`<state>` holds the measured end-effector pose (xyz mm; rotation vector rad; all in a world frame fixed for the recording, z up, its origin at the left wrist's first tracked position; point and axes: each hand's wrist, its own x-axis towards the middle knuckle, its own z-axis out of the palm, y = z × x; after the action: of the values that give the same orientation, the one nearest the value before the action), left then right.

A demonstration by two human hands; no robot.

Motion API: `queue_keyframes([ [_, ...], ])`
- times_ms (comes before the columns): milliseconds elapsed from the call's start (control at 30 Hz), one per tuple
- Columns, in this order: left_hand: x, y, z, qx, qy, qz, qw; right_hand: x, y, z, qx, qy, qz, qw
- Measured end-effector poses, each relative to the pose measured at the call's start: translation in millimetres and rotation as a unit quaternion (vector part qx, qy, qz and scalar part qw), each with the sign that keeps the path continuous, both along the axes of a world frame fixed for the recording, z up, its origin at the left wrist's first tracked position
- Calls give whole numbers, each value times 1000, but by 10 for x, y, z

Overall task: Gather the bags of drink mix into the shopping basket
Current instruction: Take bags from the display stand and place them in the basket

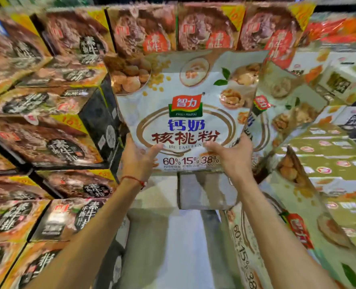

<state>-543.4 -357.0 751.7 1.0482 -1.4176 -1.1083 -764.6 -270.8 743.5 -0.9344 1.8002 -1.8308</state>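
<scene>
Left hand (138, 158): thumb on the front, clamped on the lower left corner of drink mix bag (183, 105). Right hand (233, 156): grips the lower right corner. Bag: upright, centre frame. Matching bags (281, 109): right. Stacked boxes (48, 142): left.

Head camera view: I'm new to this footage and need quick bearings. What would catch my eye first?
A big white bag of drink mix fills the middle, held up by its lower edge in the left grip and right grip. Stacked brown and yellow boxes crowd the left, and more bags of the same kind stand at the right.
</scene>
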Motion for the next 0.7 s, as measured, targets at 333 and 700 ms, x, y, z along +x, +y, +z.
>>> queue_keyframes([
  [333, -416, -793, -285, 34, -8, 52, 998, -184, -725, -318, 18, -41, 15, 999],
  [700, -591, -1125, -538, 71, -18, 70, 995, -264, -1096, -532, 60, -27, 12, 998],
])
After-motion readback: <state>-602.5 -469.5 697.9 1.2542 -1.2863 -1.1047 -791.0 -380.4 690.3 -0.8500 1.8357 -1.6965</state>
